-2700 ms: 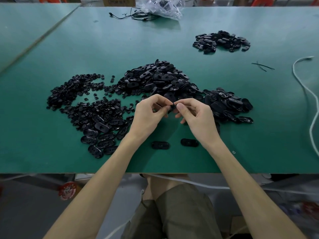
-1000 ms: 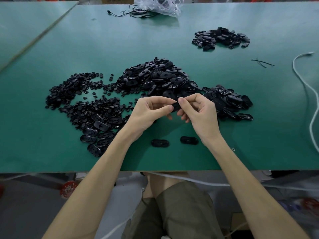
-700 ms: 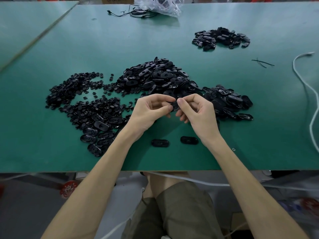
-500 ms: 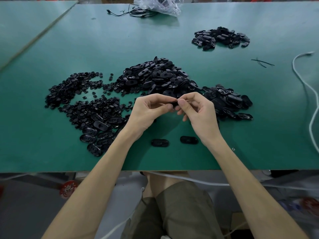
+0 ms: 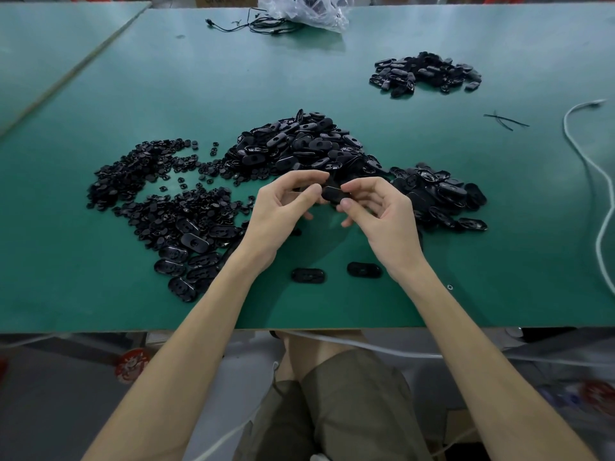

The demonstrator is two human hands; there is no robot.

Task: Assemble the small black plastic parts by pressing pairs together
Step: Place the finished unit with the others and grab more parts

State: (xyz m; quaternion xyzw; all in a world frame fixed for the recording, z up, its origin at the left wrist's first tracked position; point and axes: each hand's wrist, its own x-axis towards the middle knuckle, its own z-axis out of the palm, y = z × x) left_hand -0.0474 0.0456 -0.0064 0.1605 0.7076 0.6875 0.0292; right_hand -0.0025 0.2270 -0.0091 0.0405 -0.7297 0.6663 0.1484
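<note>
Over the table [image 5: 233, 78], both hands [image 5: 279, 214] [image 5: 382, 224] pinch 1 part [image 5: 332, 194].

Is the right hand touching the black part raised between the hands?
Touching. The head view shows the right hand pinching the black part between its thumb and forefinger, with no gap visible.

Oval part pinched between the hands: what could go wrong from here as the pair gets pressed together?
1. The oval part is pinched only by fingertips of the left hand and right hand; a slip could drop it into the heap of loose parts just behind, mixing it in.
2. The two oval pieces lie near the front edge of the table; a wrist could knock them off.
</note>
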